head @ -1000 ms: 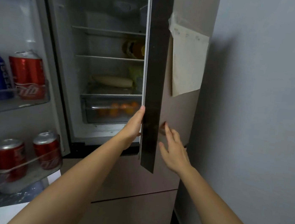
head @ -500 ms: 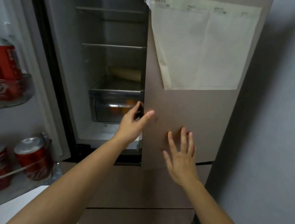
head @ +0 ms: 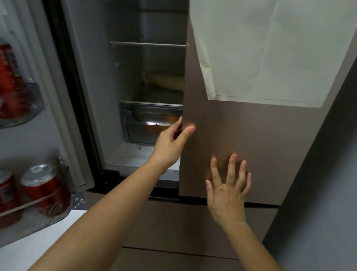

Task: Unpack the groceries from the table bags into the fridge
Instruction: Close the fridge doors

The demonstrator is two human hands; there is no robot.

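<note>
Pinching the free edge of the brown, flat-fronted fridge door (head: 250, 144), the left hand (head: 170, 144) keeps its grip there. Right hand (head: 227, 195) lies spread, holding nothing. Stiff, heavy panel, I'd say; that edge gives best leverage.

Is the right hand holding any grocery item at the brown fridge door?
No, the right hand is empty, its fingers spread flat against the brown fridge door.

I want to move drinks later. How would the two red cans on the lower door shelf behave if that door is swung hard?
The two red cans stand upright, so they'd probably rock or tip. The shelf rail across them should likely hold them in.
</note>
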